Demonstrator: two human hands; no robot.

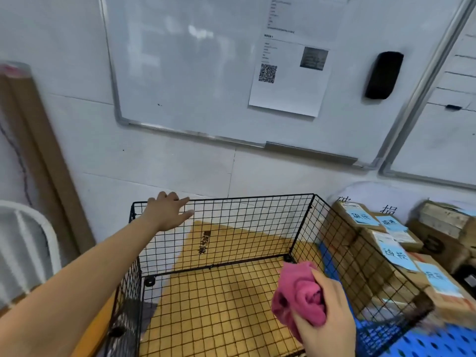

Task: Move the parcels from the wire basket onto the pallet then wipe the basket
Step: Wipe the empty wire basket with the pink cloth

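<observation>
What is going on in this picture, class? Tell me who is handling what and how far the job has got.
A person is at the wire basket, which is empty. The left hand rests on its far rim; the right hand grips a bunched pink cloth over the basket's right side. The parcels sit stacked beside it on the blue pallet. Wiping seems about to start.

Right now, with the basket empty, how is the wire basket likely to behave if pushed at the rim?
The wire basket is thin open mesh with nothing inside, so probably light and apt to slide or tip. Its panels seem joined by corner clips, so walls may flex. The left hand on the far rim would likely steady it.
</observation>
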